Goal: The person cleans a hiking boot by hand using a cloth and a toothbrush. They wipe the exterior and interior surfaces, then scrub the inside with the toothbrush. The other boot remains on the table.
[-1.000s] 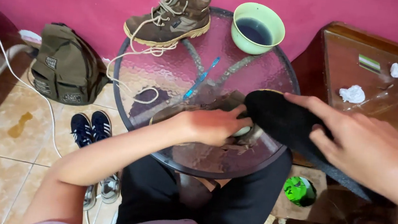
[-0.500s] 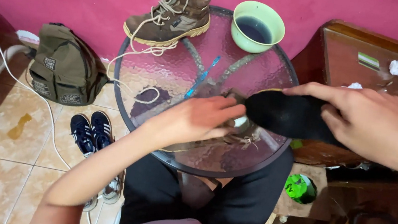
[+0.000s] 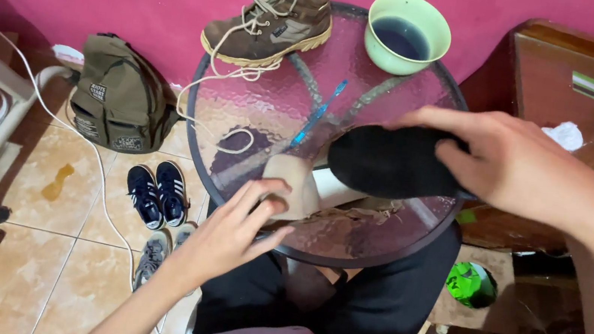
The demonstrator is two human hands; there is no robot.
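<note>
Fingers [image 3: 460, 127] of the right hand [image 3: 530, 177] were clamped over the right end of a black insole [image 3: 388, 163], holding it flat just above the bench [image 3: 259, 109], right of the frame's centre. That insole looked matte and dark, a long oval with a rounded left tip and no markings to be seen. Fingers [image 3: 263, 197] of the left hand [image 3: 228, 234] were curled together onto a tan, rounded sponge-like block [image 3: 291, 181] at the lower middle of the bench, just left of the insole's tip; a pale strip showed between block and insole.

Round, with a dark rim and patterned glass, the bench filled the middle of the frame. An olive backpack [image 3: 120, 96] leaned against the pink wall at the left. A brown lace-up boot [image 3: 278, 14] stood at the bench's upper edge, its pale laces [image 3: 214, 104] trailing down over the rim. A dark wooden cabinet [image 3: 590, 112] stood at the upper right, with crumpled white tissues [image 3: 565, 134] on top. A green bowl [image 3: 408, 33] of dark liquid sat on the bench's top right. Dark sneakers with white stripes [image 3: 156, 193] lay on the tiled floor at lower left. A thin blue toothbrush [image 3: 319, 113] lay slantwise near the bench's centre, just above the insole.
</note>
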